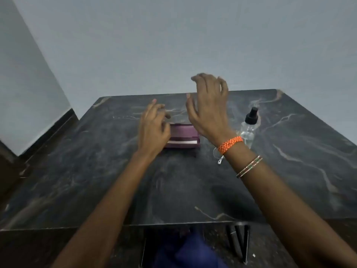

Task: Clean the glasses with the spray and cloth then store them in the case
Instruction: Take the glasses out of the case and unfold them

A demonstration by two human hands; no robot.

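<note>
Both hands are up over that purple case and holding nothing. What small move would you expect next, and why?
Probably both hands lower onto the purple case, because the left hand and right hand hover over it empty with fingers spread, while the spray bottle stands untouched beside it. Whether the case is shut is unclear.

No lettering to read anywhere: the purple case (pixel 182 137) shows only a plain pale strip along its front, and the spray bottle (pixel 248 128) just right of it carries no label.

Purple case (pixel 183 139) mid-table, spray bottle (pixel 248 128) apparently just right, table (pixel 96 171) elsewhere bare
</note>
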